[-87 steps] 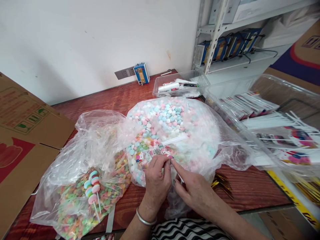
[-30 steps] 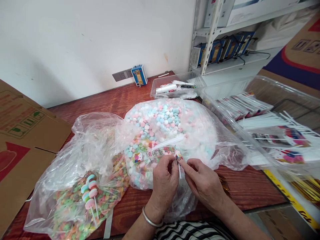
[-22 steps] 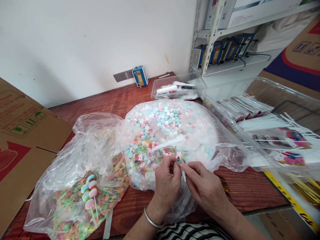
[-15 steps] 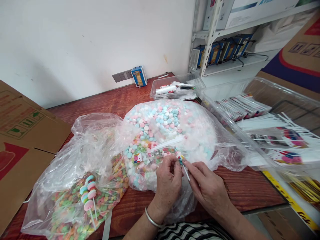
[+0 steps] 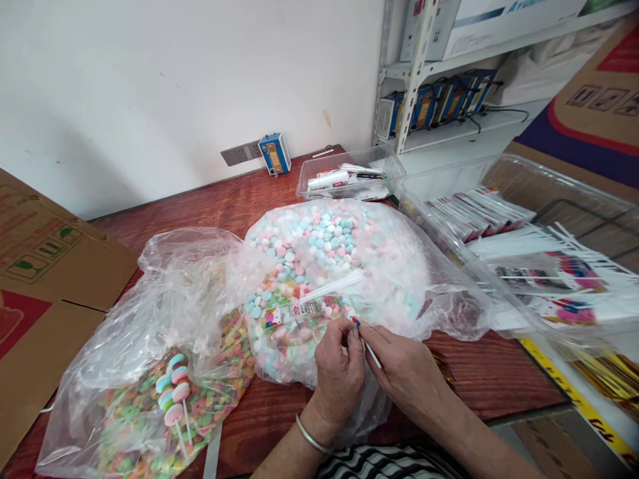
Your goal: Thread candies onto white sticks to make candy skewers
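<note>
My left hand (image 5: 341, 359) is closed in a pinch at a small printed plastic wrapper (image 5: 355, 321), most of it hidden by the fingers. Close against it, my right hand (image 5: 407, 364) is closed too, with a white lollipop stick (image 5: 373, 355) slanting down from between its fingers. Beneath both hands lies a clear bag of pastel button candies (image 5: 332, 233). On that bag rest several loose white sticks (image 5: 332, 286) and a flat printed wrapper (image 5: 294, 311). Two candy skewers (image 5: 174, 389) of stacked pastel discs and coloured rings lie on a bag of ring candies (image 5: 134, 426) at the left.
A clear bin (image 5: 449, 253) on the right holds printed wrappers and white sticks. Behind the bags stands a smaller clear tray (image 5: 304, 189) with pens. Cardboard boxes flank the table, at left (image 5: 54, 266) and right (image 5: 599, 126). Gold twist ties (image 5: 609, 376) lie at lower right.
My hands have drawn closer together, and less of the printed wrapper shows between them. The view has shifted slightly. The bags and skewers have stayed in place.
</note>
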Tool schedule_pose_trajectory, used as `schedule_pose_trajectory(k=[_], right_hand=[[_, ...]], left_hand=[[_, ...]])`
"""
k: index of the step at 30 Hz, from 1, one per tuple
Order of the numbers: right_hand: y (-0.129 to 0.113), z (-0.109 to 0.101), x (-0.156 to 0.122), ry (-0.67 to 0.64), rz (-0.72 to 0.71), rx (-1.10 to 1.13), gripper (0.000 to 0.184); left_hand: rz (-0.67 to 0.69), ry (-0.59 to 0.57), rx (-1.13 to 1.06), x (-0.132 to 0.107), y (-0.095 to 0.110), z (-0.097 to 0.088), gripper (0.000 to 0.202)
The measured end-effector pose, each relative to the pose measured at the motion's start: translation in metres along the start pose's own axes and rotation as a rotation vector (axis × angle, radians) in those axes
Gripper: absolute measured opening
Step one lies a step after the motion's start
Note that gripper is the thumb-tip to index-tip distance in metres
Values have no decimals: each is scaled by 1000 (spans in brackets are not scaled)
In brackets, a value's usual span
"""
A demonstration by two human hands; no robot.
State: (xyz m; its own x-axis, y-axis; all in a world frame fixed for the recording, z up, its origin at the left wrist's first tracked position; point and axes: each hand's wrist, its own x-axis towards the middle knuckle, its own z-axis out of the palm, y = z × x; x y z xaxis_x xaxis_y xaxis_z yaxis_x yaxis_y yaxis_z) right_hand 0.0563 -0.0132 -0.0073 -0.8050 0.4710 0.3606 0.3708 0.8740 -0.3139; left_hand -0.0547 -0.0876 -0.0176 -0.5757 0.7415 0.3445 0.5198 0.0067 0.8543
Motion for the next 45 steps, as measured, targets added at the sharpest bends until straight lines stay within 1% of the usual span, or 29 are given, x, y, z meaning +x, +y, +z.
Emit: schedule_pose_trajectory(k=[2, 4, 5, 7, 9, 11, 14, 16, 17, 18, 20, 22, 23, 25, 28, 30, 35, 38, 40, 43, 45], right_hand=[[-1, -2, -1, 126, -44, 82, 28], [-4, -3, -2, 256, -67, 143, 29], [-5, -3, -3, 294, -63, 167, 30], [-8, -3, -5, 314, -35, 191, 30], [-10, -3, -5, 292, -12, 182, 27], [-10, -2, -5, 279, -20, 174, 25], [-6, -3, -3, 304, -55, 166, 23], [-3, -5, -2, 310, -107, 141, 23], [-1, -7, -1, 303, -143, 127, 24], [1, -9, 0, 293, -181, 115, 24], [5, -14, 1, 256, -244, 106, 25], [9, -19, 2, 208, -279, 115, 26], [10, -22, 2, 185, -288, 124, 26], [12, -28, 3, 153, -303, 146, 27], [14, -35, 3, 145, -298, 175, 28], [13, -36, 2, 124, -254, 217, 28], [11, -27, -2, 32, -87, 330, 30], [9, -21, -2, -10, -73, 328, 33], [7, -19, -2, -8, -85, 258, 33], [6, -18, -4, 68, -71, 20, 31], [4, -18, -7, 103, -51, -81, 30]], left_hand=[[-114, 37, -63, 1, 3, 2, 8], [-246, 54, -192, 5, 4, 3, 10], [-302, 56, -270, 6, 5, 4, 11], [-380, 50, -398, 9, 5, 5, 11], [-405, 41, -446, 10, 6, 5, 11], [-402, 17, -440, 9, 7, 5, 9], [-394, -65, -431, 6, 8, 2, 7], [-378, -99, -364, 7, 7, -1, 5], [-352, -99, -295, 8, 7, -4, 6], [-307, -92, -210, 10, 8, -7, 10], [-169, -92, -35, 15, 9, -14, 22], [-27, -151, 91, 20, 14, -22, 27], [22, -186, 136, 22, 17, -25, 27], [72, -238, 198, 25, 23, -30, 28], [91, -249, 228, 27, 29, -33, 22], [84, -244, 194, 26, 31, -34, 16], [4, -205, 94, 26, 29, -32, 16], [5, -178, 98, 25, 27, -29, 14], [10, -161, 108, 24, 26, -27, 14], [14, -147, 124, 21, 24, -22, 14], [25, -149, 127, 19, 22, -19, 14]])
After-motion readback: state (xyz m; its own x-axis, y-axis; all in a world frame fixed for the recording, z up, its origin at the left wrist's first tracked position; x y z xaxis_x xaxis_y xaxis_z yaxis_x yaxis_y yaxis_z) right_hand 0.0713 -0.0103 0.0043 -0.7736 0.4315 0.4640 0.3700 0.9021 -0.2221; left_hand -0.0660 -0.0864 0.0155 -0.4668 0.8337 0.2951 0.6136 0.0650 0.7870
